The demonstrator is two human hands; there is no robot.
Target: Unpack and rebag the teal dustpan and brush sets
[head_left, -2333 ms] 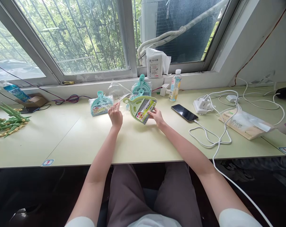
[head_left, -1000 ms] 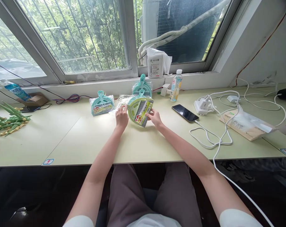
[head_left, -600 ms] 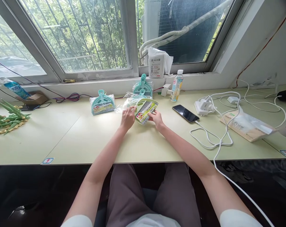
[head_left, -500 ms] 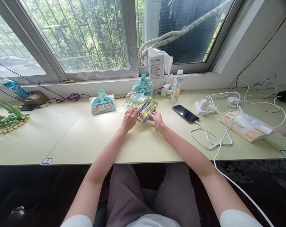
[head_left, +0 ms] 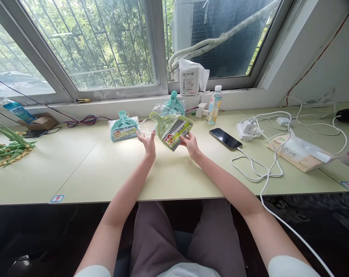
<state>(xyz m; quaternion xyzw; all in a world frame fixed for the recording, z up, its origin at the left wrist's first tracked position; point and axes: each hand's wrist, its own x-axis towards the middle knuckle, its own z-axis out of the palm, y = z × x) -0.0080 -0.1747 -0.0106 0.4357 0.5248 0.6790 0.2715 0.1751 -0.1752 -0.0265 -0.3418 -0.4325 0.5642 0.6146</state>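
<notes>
A lime-green dustpan-and-brush set (head_left: 169, 128) in clear plastic is held by the right hand (head_left: 191, 146) above the bench (head_left: 105, 173), between its near and far edges, tilted with its looped handle up and to the left, a bright printed label running slantwise beside the dark bristles. Near the bench's far edge, a teal set (head_left: 123, 127), wrapped and labelled, lies to its left with handle toward that edge, while teal dustpan ware (head_left: 173, 104), also wrapped, sits partly hidden behind the green one.
</notes>
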